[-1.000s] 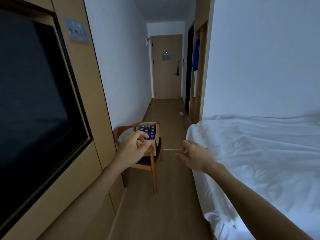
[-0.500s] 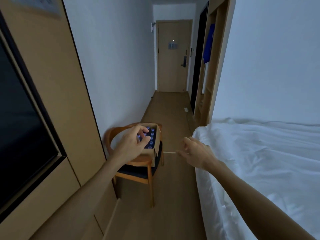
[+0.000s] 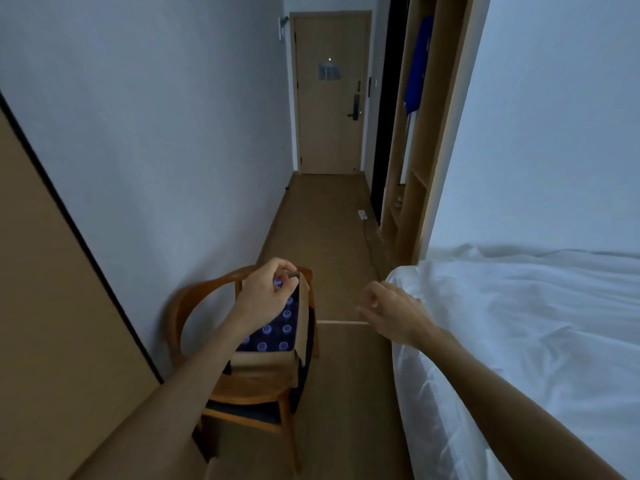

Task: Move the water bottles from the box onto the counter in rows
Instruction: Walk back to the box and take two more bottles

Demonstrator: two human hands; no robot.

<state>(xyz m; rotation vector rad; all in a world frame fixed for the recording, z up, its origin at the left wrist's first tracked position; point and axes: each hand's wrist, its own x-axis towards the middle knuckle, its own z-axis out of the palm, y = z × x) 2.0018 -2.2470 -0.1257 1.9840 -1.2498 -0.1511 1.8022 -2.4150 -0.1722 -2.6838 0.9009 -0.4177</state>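
An open cardboard box (image 3: 263,365) stands on a wooden armchair (image 3: 194,306) against the left wall. Inside it stand several water bottles (image 3: 277,332), seen from above as blue caps. My left hand (image 3: 266,292) is over the far end of the box, its fingertips curled round the cap of one bottle (image 3: 277,282) at the back row. My right hand (image 3: 391,315) hovers in the air to the right of the box, beside the bed, fingers loosely curled and holding nothing. No counter is in view.
A bed with white sheets (image 3: 519,323) fills the right side. A wooden wall panel (image 3: 52,306) lines the left. A narrow wooden-floored corridor (image 3: 329,237) runs to a closed door (image 3: 330,95), with a power strip (image 3: 362,214) on the floor and open shelving (image 3: 412,168) on the right.
I have come closer to the chair and the view has tilted down. My left hand has reached the box's far end and closed its fingertips on a bottle cap. My right hand stays hovering.
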